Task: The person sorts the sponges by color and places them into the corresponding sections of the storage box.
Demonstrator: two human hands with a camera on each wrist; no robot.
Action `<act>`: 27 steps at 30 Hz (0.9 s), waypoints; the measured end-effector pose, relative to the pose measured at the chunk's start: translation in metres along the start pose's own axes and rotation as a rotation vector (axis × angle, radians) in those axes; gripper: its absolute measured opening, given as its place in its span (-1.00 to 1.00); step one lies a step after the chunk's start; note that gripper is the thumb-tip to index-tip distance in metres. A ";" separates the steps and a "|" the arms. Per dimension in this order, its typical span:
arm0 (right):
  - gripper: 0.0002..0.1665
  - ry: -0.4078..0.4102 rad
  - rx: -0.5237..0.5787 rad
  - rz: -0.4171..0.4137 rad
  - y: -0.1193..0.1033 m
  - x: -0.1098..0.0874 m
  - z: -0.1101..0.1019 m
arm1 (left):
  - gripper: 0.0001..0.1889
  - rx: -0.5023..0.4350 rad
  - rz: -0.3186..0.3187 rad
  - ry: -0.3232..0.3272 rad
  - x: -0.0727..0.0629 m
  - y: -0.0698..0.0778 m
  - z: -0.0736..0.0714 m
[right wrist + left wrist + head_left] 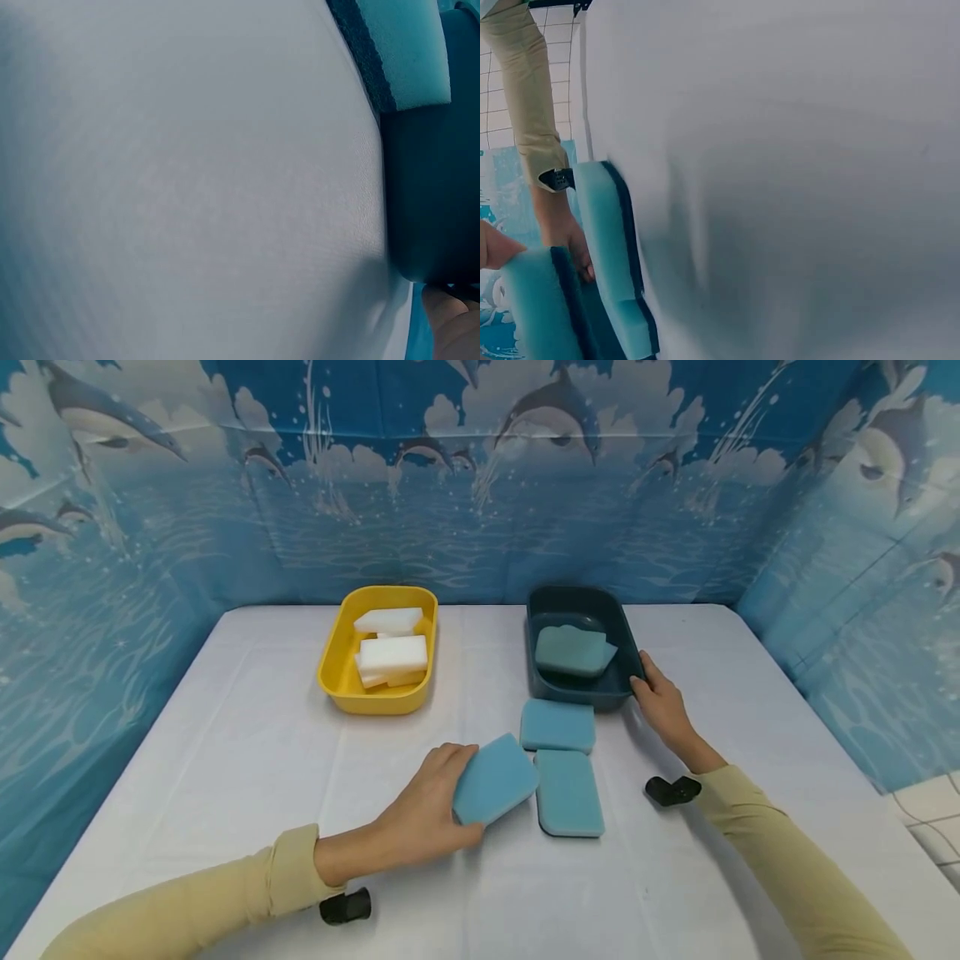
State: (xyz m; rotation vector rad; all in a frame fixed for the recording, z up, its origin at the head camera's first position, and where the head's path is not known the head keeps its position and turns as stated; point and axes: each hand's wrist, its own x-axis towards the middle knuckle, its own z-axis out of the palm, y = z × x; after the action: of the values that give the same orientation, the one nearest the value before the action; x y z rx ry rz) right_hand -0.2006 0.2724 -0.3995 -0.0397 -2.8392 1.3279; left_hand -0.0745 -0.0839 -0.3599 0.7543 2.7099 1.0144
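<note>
My left hand [427, 806] grips a light blue sponge [497, 781] by its left side, tilted above the table; the left wrist view shows a dark scouring layer beneath this sponge [536, 307]. Two more blue sponges, a near one [570, 793] and a far one [557, 725], lie flat end to end just right of it. At the back right, my right hand [666, 706] holds the right rim of a dark teal tub [577, 692], thumb and fingers at its edge. Inside the tub sit blue-green sponges [570, 650]. The right wrist view catches only part of this hand [454, 322].
A yellow tub [378, 703] with several white sponges [393, 653] stands at the back left. White cloth covers the table [247, 760]. A dolphin-print curtain [480, 527] hangs behind and along both sides.
</note>
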 end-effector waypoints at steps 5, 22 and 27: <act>-0.30 0.006 0.001 -0.002 0.001 0.000 0.000 | -0.13 0.028 0.041 0.046 0.018 0.000 -0.009; -0.30 0.013 -0.016 -0.020 -0.001 -0.002 -0.001 | -0.14 0.078 0.101 0.146 0.077 0.001 -0.023; -0.30 0.015 -0.006 -0.017 -0.001 -0.003 -0.001 | -0.16 0.075 0.100 0.175 0.095 0.002 -0.022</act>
State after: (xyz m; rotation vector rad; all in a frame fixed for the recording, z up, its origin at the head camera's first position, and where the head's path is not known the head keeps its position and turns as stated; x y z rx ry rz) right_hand -0.1979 0.2725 -0.3984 -0.0249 -2.8246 1.3111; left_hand -0.1620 -0.0473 -0.3383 0.8605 2.8989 1.0520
